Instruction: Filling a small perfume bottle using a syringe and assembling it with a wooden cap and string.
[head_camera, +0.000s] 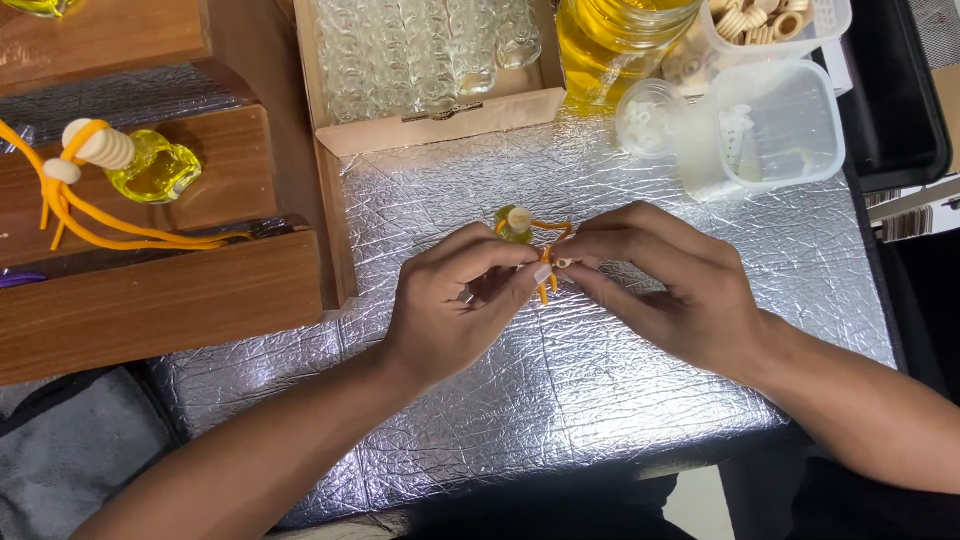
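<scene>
A small glass bottle (514, 224) of yellow liquid with a pale wooden cap lies on the foil-covered table (560, 400), just beyond my fingertips. An orange cord (546, 270) runs from it between my hands. My left hand (455, 300) pinches the cord with thumb and forefinger. My right hand (665, 285) meets it from the right, and its fingertips pinch a small pale bead (563, 263) on the cord. The cord's two ends hang below my fingers.
A finished bottle with wooden cap and orange cord (140, 165) rests on stepped wooden blocks (160, 300) at left. A cardboard box of empty glass bottles (430, 60), a jar of yellow liquid (615, 40), a tub of wooden rings (770, 20) and a translucent tub (770, 125) stand behind.
</scene>
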